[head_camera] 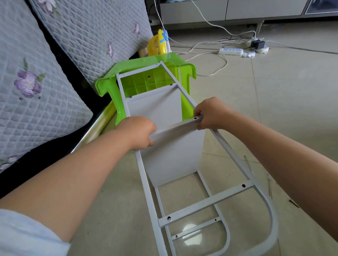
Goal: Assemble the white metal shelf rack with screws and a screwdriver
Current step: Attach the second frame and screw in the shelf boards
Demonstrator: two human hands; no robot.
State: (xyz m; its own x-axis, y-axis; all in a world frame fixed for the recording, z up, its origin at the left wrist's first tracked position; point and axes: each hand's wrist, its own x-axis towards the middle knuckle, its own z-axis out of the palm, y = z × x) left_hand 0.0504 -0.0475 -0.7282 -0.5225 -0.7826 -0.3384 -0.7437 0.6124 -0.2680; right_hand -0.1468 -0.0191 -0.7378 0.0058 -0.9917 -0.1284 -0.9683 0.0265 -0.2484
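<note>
The white metal shelf rack (205, 201) lies lengthwise on the tiled floor, its far end propped on a green plastic stool (143, 65). A white shelf panel (173, 156) sits upright between the two side frames under a crossbar (175, 126). My left hand (139, 131) grips the left end of that crossbar where it meets the left frame. At the right end my right hand (211, 113) pinches the crossbar and the frame tube beside a screw hole. No screwdriver or screws are in view.
A sofa with quilted grey floral cushions (28, 85) runs along the left. A yellow basket (157, 43) stands behind the stool. A white power strip (231, 51) with cables lies on the floor at the back right. Thin bits of debris (269, 181) lie right of the rack.
</note>
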